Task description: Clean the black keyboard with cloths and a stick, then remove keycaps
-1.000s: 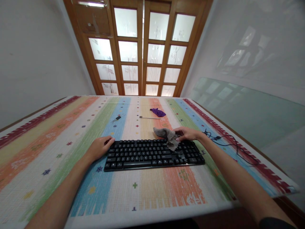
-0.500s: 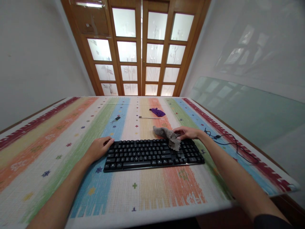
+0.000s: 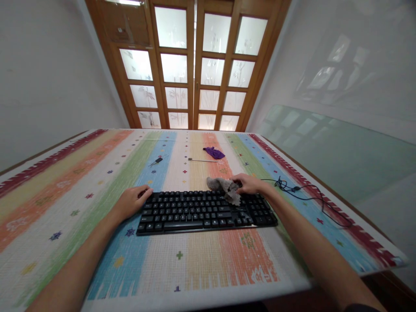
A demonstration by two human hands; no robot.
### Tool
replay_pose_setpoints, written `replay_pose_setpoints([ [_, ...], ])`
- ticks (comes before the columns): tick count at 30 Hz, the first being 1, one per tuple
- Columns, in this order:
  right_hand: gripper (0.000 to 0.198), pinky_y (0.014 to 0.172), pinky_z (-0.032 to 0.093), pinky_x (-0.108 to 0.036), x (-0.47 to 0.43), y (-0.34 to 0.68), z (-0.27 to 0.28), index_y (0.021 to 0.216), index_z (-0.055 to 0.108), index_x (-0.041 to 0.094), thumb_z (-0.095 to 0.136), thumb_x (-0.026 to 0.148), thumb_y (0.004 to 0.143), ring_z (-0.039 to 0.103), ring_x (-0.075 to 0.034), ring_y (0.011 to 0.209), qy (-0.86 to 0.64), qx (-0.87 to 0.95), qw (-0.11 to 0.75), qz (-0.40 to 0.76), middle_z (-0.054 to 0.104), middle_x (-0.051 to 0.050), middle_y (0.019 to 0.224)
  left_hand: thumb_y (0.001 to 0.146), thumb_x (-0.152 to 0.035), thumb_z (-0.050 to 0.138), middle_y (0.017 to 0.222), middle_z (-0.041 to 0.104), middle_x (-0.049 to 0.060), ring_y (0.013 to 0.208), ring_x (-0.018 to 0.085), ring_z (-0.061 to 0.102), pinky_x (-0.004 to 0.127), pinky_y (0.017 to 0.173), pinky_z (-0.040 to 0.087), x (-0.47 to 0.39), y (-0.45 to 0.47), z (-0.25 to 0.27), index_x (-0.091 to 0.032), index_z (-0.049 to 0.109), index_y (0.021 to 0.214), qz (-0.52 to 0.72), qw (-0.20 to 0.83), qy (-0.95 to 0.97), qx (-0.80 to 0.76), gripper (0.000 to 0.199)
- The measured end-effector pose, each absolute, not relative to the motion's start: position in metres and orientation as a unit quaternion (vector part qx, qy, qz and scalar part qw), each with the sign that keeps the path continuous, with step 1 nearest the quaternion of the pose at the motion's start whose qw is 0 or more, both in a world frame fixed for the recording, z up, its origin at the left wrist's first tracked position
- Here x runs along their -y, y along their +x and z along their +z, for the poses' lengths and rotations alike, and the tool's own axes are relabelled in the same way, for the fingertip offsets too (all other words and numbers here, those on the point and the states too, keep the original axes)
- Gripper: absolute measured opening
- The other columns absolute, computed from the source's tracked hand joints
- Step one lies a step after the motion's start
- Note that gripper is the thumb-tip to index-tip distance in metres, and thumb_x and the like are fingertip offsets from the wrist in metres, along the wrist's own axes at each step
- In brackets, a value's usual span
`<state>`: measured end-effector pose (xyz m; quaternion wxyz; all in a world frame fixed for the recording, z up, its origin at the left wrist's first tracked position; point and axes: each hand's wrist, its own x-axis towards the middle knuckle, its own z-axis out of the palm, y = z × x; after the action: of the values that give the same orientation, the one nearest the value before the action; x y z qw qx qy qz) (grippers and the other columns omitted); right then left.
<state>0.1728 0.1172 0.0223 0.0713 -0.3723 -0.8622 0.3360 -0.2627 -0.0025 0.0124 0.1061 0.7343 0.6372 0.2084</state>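
Observation:
A black keyboard (image 3: 191,212) lies flat on the striped tablecloth in front of me. My left hand (image 3: 134,200) grips its upper left corner, fingers curled and thumb against the edge. In my right hand (image 3: 248,183) is a grey cloth (image 3: 224,186) with a zigzag edge, bunched at the fingers. The cloth rests over the keyboard's top edge, right of the middle, and covers a few keys there. Part of it spills onto the tablecloth behind. My right fingertips are partly hidden by the cloth.
Behind the keyboard lie a purple pouch (image 3: 214,152), a thin brush-like stick (image 3: 203,160) and a small black object (image 3: 158,160). A black cable (image 3: 312,187) loops across the table's right side. The striped tablecloth (image 3: 165,268) reaches the front edge; walls stand on both sides.
My right hand and the cloth have moved a little left along the keyboard's top edge. My left hand still holds the corner. The view has shifted slightly.

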Motion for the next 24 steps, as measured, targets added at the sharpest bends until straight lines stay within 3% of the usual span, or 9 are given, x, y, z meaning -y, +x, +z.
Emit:
replay_pose_setpoints([
  [7,0.012,0.068,0.040,-0.027,-0.110,0.167,0.023,0.070,0.060,0.017,0.058,0.018,0.057,0.054,-0.019,0.072,-0.385,0.870,0.104,0.289,0.060,0.001,0.069,0.088,-0.059,0.032,0.071,0.069,0.004,0.068,0.022,0.064,0.030,0.067,0.042,0.002,-0.263,0.010,-0.022,0.060,0.075,0.205,0.104,0.734,-0.639,0.049],
  [12,0.022,0.077,0.044,-0.029,-0.108,0.166,0.019,0.080,0.068,0.016,0.058,0.017,0.060,0.059,-0.022,0.080,-0.405,0.865,0.136,0.265,0.068,-0.002,0.080,0.087,-0.059,0.032,0.073,0.070,0.004,0.070,0.023,0.064,0.030,0.068,0.043,0.003,-0.263,0.010,-0.022,0.061,0.075,0.209,0.108,0.733,-0.638,0.049],
  [19,0.032,0.081,0.046,-0.031,-0.107,0.168,0.016,0.096,0.072,0.015,0.063,0.022,0.066,0.063,-0.024,0.086,-0.401,0.866,0.139,0.266,0.072,-0.005,0.093,0.087,-0.059,0.033,0.073,0.071,0.004,0.070,0.023,0.065,0.030,0.069,0.044,0.003,-0.263,0.010,-0.022,0.062,0.075,0.211,0.105,0.731,-0.640,0.048],
  [24,0.029,0.080,0.046,-0.031,-0.106,0.167,0.018,0.092,0.073,0.016,0.063,0.022,0.066,0.063,-0.024,0.087,-0.407,0.860,0.127,0.278,0.073,-0.004,0.090,0.087,-0.059,0.033,0.074,0.071,0.005,0.071,0.023,0.065,0.030,0.069,0.044,0.003,-0.263,0.010,-0.022,0.060,0.074,0.209,0.103,0.732,-0.640,0.048],
])
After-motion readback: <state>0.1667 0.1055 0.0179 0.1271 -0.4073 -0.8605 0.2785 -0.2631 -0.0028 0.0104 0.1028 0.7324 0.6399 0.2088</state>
